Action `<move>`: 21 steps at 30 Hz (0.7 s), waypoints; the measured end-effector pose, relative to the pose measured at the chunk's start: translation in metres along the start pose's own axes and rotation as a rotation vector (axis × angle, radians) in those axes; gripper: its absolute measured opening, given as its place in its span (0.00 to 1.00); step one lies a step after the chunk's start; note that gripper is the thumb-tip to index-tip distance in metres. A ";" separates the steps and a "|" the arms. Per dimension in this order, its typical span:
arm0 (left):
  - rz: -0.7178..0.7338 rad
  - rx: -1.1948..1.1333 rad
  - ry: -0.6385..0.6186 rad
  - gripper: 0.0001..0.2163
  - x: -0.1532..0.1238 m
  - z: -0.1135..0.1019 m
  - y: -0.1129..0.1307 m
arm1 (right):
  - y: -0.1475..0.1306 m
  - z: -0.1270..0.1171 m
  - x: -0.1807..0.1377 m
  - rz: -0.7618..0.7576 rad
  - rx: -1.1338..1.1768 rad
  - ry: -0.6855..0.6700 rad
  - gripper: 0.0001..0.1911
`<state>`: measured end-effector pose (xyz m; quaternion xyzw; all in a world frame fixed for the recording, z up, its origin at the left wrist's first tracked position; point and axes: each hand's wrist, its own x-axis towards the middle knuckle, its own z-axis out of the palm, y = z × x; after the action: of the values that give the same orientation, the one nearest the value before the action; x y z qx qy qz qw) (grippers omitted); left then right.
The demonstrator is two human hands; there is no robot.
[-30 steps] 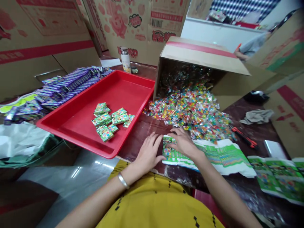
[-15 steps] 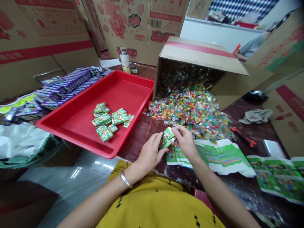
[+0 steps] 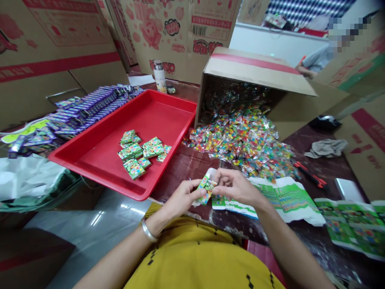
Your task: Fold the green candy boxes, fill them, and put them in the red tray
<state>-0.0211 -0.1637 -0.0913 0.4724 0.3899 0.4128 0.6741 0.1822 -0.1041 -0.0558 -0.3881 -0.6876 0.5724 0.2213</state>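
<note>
Left hand (image 3: 180,198) and right hand (image 3: 239,188) both grasp one small green carton (image 3: 205,185) near the table (image 3: 177,170)'s front edge. A strip of table separates it from the red tray (image 3: 150,114)'s right rim. The right hand hides part of the carton. Boxes (image 3: 130,151) near the tray's front edge: at least seven, overlapping. Flattened cartons (image 3: 287,198), right: partly covered, uncountable.

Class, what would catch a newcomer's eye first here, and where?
First, the big red tray left of centre, with small green boxes in it. To its right, a heap of bright wrapped sweets spreads from an open cardboard box. Front and centre, the left hand holds a small green carton, with the right hand touching it.
</note>
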 end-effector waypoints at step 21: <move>0.235 0.154 0.314 0.23 -0.001 0.004 -0.014 | 0.050 0.065 0.017 -0.268 -0.022 0.627 0.18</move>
<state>-0.0150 -0.1684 -0.1036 0.4946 0.4630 0.5261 0.5140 0.1372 -0.1282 -0.1226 -0.4536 -0.6369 0.3836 0.4913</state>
